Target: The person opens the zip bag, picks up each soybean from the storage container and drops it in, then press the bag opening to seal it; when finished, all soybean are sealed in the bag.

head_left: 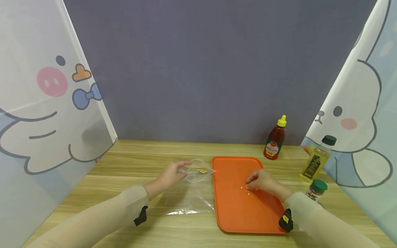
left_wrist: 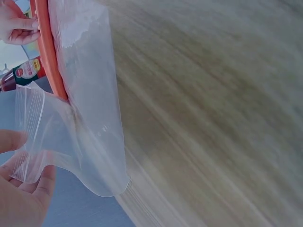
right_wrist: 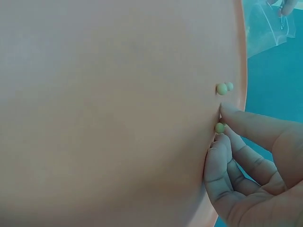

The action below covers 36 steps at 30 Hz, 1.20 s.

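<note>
You are holding the clear zip bag (head_left: pixel 189 199) by its zip end with your left hand (head_left: pixel 170 175), thumb and fingers curving around the film. The bag's mouth is standing open, and a cluster of pale balls (head_left: pixel 203 171) is showing inside it. The rest of the bag is lying on the wooden table (head_left: pixel 139 155), its right side reaching the rim of the orange tray (head_left: pixel 235 215).

Over that tray, your right hand (head_left: pixel 263 181) is bending its fingers inward, keeping only a narrow gap between thumb and index finger. 1 ball (right_wrist: pixel 219 127) is sitting at those fingertips; you cannot tell whether they are pinching it. 2 loose balls (right_wrist: pixel 222 89) are resting on the tray nearby.

Beyond the tray, a red sauce bottle (head_left: pixel 274 143) is standing upright; an oil bottle (head_left: pixel 315 164) and a green-lidded jar (head_left: pixel 317 187) are standing to its right.
</note>
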### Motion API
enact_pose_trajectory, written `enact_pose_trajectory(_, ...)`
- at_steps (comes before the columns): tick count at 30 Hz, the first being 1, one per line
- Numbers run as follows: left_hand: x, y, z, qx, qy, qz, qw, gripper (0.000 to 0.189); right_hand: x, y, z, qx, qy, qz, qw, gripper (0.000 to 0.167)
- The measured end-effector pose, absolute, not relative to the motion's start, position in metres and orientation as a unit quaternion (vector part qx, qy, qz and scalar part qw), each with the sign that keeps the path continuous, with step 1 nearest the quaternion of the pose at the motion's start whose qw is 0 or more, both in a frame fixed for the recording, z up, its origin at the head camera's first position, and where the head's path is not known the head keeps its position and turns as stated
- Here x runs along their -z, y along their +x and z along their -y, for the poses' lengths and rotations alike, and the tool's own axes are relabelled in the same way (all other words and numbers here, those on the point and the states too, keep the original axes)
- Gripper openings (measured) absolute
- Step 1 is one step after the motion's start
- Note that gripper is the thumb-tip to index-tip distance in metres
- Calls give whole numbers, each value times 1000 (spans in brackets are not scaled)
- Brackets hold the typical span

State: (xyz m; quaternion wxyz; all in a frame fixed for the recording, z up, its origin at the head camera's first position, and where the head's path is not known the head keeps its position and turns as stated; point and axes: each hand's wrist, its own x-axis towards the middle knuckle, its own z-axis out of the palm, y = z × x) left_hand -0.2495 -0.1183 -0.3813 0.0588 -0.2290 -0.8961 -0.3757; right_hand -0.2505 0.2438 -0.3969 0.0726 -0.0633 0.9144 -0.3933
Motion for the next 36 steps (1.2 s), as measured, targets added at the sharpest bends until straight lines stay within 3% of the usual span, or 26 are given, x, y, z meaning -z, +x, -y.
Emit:
enact_pose_trajectory(18,383,-250,119,375,-225,897,65,43,394,-255,-243,399,-82,-910,72,7)
enact_pose_trajectory(31,381,-250,119,378,-221,897,59,43,362,-266,-230,435,-101,-893,54,20)
enact_pose_trajectory(36,381,-249,118,381,-217,897,58,44,352,-270,-215,462,-106,-879,60,18)
